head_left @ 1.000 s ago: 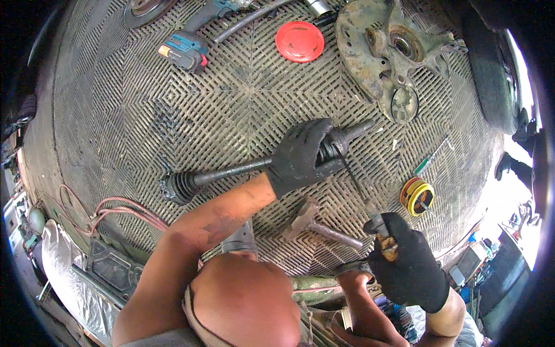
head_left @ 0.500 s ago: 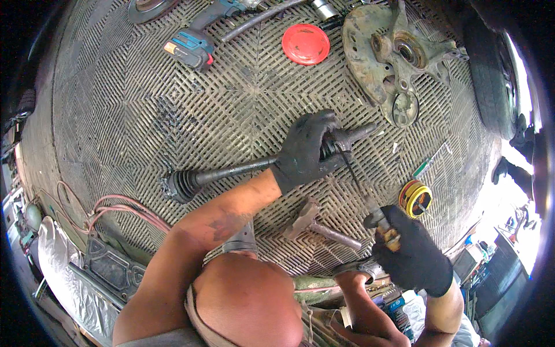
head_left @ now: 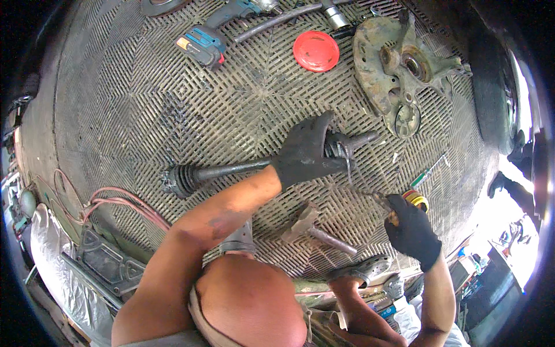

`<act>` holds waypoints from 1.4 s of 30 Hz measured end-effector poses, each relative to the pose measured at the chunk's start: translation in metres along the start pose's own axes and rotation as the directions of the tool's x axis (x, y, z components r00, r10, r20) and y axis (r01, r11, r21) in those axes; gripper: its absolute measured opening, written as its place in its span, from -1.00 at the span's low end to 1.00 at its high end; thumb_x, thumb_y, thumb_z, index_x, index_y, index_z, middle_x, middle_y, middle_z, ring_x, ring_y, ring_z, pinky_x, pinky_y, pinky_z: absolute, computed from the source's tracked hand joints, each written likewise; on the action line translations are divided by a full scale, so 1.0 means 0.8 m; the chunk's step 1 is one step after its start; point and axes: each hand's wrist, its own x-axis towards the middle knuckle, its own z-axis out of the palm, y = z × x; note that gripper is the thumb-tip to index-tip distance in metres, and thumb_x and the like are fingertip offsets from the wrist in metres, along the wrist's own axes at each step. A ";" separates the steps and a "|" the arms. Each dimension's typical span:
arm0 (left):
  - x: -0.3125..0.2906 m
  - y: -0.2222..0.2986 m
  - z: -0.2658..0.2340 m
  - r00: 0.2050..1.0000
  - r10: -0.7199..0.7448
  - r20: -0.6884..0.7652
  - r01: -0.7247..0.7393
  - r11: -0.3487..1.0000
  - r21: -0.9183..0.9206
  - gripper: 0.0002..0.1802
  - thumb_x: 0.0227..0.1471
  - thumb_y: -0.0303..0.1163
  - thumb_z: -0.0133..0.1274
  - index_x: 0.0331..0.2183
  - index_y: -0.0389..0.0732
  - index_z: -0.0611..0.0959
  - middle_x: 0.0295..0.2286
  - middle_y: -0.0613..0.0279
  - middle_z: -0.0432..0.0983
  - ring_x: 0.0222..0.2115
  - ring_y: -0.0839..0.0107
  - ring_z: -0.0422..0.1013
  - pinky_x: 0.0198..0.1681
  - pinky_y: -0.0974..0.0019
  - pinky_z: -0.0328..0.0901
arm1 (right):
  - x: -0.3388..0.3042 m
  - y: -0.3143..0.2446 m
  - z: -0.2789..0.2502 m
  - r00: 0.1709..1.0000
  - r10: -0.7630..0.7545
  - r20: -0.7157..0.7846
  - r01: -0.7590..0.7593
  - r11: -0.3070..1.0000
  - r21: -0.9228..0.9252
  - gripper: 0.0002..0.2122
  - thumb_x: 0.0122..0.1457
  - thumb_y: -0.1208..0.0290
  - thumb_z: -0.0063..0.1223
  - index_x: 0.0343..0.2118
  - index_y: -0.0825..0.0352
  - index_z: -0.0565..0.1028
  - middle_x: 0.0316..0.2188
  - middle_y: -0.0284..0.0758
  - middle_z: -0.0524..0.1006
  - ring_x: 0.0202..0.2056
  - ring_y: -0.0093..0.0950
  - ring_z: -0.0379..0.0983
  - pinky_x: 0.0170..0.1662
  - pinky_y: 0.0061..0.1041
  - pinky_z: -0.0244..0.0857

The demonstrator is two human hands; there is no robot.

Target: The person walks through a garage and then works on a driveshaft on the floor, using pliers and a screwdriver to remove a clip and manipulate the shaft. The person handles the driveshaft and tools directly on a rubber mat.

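A drive axle shaft (head_left: 234,169) lies across the ribbed mat, with a black ribbed boot (head_left: 184,180) at its left end. My left hand (head_left: 306,147), in a black glove, is wrapped round the joint at the right end, finger and thumb spread along its sides. Past them sticks out a splined stub (head_left: 364,139). A thin curved metal strip (head_left: 351,173) runs from the joint toward my right hand (head_left: 413,231). That gloved hand is closed on a tool with a worn yellowish handle (head_left: 393,218); its exact kind is hard to make out.
Below the shaft lies a hammer (head_left: 315,230). On the right are a yellow-rimmed tin (head_left: 417,200) and a green-handled screwdriver (head_left: 422,177). Farther off lie a steering knuckle with its shield (head_left: 373,63), a red lid (head_left: 316,52), a metal bar (head_left: 277,22) and a cordless impact wrench (head_left: 202,45).
My right hand has moved up and slightly right, and the strip now shows as bent rather than straight. My left hand's fingers have opened wider round the joint. The whole view has shifted slightly.
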 end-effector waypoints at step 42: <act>-0.059 0.008 0.032 0.979 0.190 -0.076 -0.190 0.982 0.005 -0.10 -0.08 0.01 0.34 0.16 -0.31 0.43 0.15 -0.10 0.30 0.16 -0.06 0.29 0.23 0.00 0.24 | 0.191 -0.045 -0.005 0.904 -0.392 -0.173 0.409 0.910 0.074 -0.73 0.29 0.22 0.02 -0.33 0.35 0.60 -0.42 -0.01 0.58 -0.34 0.05 0.54 -0.25 -0.07 0.43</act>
